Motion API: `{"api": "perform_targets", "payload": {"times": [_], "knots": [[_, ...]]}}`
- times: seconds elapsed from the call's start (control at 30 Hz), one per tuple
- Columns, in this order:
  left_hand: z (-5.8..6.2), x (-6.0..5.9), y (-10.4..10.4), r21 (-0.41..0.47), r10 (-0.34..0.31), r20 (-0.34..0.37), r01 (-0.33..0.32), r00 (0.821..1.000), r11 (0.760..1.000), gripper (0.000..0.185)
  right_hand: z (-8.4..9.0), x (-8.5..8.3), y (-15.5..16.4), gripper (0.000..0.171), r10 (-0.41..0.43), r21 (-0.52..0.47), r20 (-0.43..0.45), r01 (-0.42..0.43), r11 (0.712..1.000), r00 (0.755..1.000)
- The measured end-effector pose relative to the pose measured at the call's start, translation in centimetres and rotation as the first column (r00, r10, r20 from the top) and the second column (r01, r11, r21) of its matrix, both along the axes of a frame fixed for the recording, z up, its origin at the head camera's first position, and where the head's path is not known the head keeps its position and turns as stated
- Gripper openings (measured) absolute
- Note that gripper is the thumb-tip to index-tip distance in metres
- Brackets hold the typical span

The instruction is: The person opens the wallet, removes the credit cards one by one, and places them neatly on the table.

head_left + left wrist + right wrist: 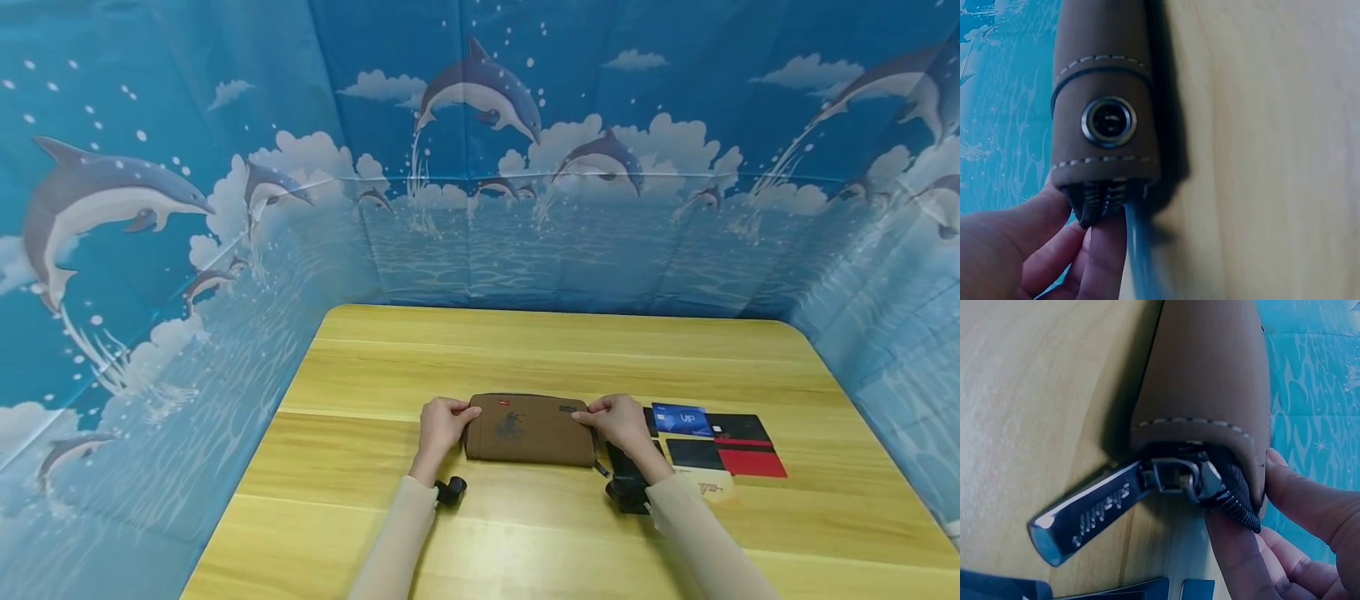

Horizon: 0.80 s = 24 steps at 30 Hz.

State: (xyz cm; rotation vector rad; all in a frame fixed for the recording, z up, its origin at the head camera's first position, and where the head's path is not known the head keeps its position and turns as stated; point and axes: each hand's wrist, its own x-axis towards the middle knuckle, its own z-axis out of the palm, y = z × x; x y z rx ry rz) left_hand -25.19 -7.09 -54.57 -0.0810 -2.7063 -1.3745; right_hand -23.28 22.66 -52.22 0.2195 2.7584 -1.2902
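A brown zip wallet (531,440) with a dark printed figure and a small red tag is held between both hands, over the middle of the table. My left hand (442,429) pinches its left end, thumb on the front and fingers behind. At the opposite end my right hand (618,423) pinches the upper right corner in the same way. The left wrist view shows a metal eyelet (1109,122) and the zip teeth at that end. A dark metal zip pull (1088,512) hangs from the right end in the right wrist view.
Right of the wallet lie several cards: a blue VIP card (682,419), a black and red one (750,462), a dark one (693,454) and a pale yellow one (708,483). A black flat item (626,467) lies partly under the right forearm. Dolphin-printed curtains (465,250) enclose the wooden table (525,350).
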Motion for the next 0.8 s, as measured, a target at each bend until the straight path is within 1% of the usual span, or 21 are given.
{"api": "perform_targets", "payload": {"times": [0.17, 0.4, 0.7, 0.8], "knots": [[0.10, 0.03, -0.12, -0.019, -0.017, 0.001, 0.017, 1.000, 1.000, 0.026, -0.15, -0.01, 0.05, 0.041, 0.002, -0.004, 0.012, -0.002, 1.000, 1.000], [0.25, -0.19, -0.16, -0.008, -0.015, 0.055, 0.016, 0.998, 1.000, 0.027, -0.07, -0.10, 0.07, 0.041, 0.006, -0.004, 0.006, -0.006, 1.000, 1.000], [0.03, -0.27, -0.35, 0.003, -0.055, 0.047, 0.055, 0.997, 0.998, 0.030, -0.14, -0.04, 0.17, 0.042, 0.017, 0.005, 0.013, -0.017, 1.000, 1.000], [-0.08, -0.30, -0.33, 0.006, -0.059, 0.046, 0.058, 0.997, 0.998, 0.032, -0.16, 0.05, 0.24, 0.042, 0.027, -0.002, 0.015, -0.027, 1.000, 1.000]]}}
